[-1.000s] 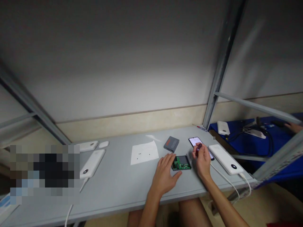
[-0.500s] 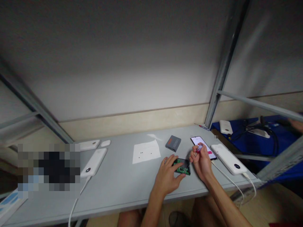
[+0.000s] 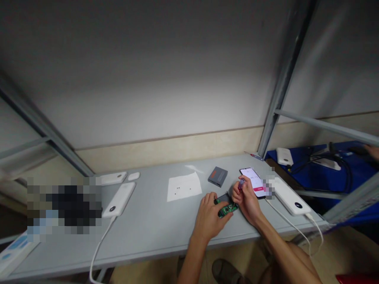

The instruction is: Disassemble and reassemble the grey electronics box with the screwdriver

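An opened small black case with a green circuit board (image 3: pixel 226 208) lies on the grey table (image 3: pixel 154 232). My left hand (image 3: pixel 211 216) rests beside it, fingers pressed on its left edge, holding it in place. My right hand (image 3: pixel 245 199) is closed around a small screwdriver with a red handle (image 3: pixel 241 184), held upright with its tip down at the board's right end. A grey box lid (image 3: pixel 218 176) and a lit phone (image 3: pixel 252 181) lie just behind my hands.
A white sheet of paper with small dark screws (image 3: pixel 184 186) lies left of the lid. White power banks (image 3: pixel 286 195) (image 3: pixel 120 199) with cables sit at right and left. A metal shelf post (image 3: pixel 278 90) rises at right; another person's hand (image 3: pixel 373 151) shows over a blue table.
My right hand has brought the screwdriver from above the phone down to the board. The left hand has shifted its fingers onto the case, which now lies turned at an angle.
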`<move>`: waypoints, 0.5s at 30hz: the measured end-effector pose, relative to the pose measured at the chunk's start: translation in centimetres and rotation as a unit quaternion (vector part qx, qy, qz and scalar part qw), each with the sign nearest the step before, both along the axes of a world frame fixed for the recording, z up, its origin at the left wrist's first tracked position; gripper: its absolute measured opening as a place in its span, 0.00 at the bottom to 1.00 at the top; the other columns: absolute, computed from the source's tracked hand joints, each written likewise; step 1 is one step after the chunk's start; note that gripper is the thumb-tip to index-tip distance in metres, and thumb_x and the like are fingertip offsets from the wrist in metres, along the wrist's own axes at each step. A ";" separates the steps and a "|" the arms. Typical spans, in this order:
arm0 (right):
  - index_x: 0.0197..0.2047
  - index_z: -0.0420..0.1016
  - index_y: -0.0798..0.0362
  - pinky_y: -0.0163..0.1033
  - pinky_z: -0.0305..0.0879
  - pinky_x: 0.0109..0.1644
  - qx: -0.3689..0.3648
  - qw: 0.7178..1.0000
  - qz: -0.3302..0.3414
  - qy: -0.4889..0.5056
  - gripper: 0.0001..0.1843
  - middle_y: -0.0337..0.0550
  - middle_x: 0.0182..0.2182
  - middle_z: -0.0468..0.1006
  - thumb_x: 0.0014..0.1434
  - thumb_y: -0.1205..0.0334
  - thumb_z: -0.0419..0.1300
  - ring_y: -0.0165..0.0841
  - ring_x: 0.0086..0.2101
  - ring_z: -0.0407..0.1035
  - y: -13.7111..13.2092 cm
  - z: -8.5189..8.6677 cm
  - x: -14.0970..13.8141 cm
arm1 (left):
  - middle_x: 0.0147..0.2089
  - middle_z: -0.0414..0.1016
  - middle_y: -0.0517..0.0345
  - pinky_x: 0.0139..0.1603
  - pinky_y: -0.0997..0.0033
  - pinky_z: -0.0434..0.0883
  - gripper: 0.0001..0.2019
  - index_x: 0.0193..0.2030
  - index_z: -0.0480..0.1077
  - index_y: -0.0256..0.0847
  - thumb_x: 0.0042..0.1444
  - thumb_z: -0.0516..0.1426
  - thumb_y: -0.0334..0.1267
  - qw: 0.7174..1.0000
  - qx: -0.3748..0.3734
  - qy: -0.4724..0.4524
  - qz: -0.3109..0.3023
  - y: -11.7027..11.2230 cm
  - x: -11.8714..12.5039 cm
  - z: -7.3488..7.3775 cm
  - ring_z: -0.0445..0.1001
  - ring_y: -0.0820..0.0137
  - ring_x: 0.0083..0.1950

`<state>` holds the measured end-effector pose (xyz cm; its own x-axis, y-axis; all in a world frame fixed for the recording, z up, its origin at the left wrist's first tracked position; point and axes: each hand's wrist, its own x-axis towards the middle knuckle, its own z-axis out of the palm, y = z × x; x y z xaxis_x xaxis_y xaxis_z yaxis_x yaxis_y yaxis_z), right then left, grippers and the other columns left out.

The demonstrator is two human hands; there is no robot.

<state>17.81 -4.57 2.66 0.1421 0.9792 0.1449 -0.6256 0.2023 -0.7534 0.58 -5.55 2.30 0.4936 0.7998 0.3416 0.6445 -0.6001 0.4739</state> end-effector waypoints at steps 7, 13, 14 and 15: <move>0.50 0.61 0.40 0.28 0.48 0.24 -0.008 0.999 0.001 -0.052 0.18 0.29 0.26 0.59 0.67 0.40 0.59 0.25 0.21 0.49 0.0 0.1 -0.2 | 0.49 0.68 0.51 0.56 0.53 0.69 0.14 0.52 0.79 0.54 0.59 0.66 0.48 1.000 0.005 0.004 0.001 -0.1 0.1 0.1 0.67 0.55 0.55; 0.46 0.64 0.44 0.28 0.48 0.22 0.013 0.994 -0.001 -0.109 0.20 0.30 0.27 0.64 0.66 0.38 0.59 0.23 0.19 0.51 -0.3 0.2 -0.4 | 0.49 0.68 0.52 0.55 0.54 0.68 0.14 0.52 0.80 0.55 0.58 0.67 0.48 1.000 0.006 0.004 0.007 0.0 0.1 0.1 0.67 0.55 0.55; 0.45 0.65 0.46 0.29 0.53 0.23 0.024 0.991 0.003 -0.130 0.20 0.32 0.28 0.67 0.66 0.38 0.59 0.24 0.20 0.55 -0.4 0.2 -0.3 | 0.49 0.68 0.52 0.55 0.54 0.68 0.15 0.52 0.79 0.55 0.58 0.67 0.48 1.000 0.004 0.005 0.008 0.0 0.1 0.1 0.67 0.55 0.55; 0.44 0.67 0.47 0.31 0.59 0.25 0.034 0.987 0.008 -0.158 0.20 0.34 0.29 0.70 0.66 0.39 0.59 0.25 0.22 0.59 -0.6 0.3 -0.2 | 0.49 0.68 0.52 0.55 0.53 0.68 0.15 0.52 0.79 0.55 0.58 0.67 0.48 1.000 0.002 0.007 0.009 0.0 0.1 0.1 0.67 0.55 0.55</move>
<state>17.64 -5.14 3.00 0.0643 0.9671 0.2459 -0.3646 0.2522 -0.8964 0.67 -5.58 2.35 0.4836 0.8071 0.3387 0.6614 -0.5904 0.4625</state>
